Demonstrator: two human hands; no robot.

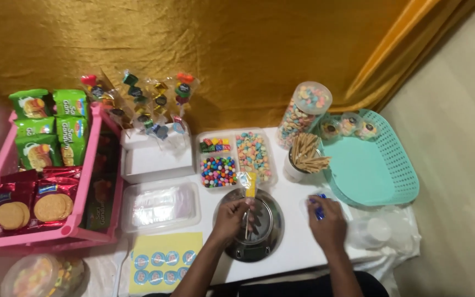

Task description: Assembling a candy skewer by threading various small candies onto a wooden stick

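Pinching a wrapped candy stick [248, 193] over the steel bowl [254, 224] at the tabletop's front edge, the left hand [231, 218] held it upright (assembly seemingly midway); the right hand [328, 223] clasped a small blue item [319, 206], likely needing fastening next.

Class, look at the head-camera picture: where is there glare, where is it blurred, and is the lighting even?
Head view: soft overall, lit warmly from above; glare on the steel bowl and on the wrapped lollipops; the left hand and right hand are slightly smeared; the jar at the lower left corner is out of focus; the edges darken, and the gold cloth shows bright creases.
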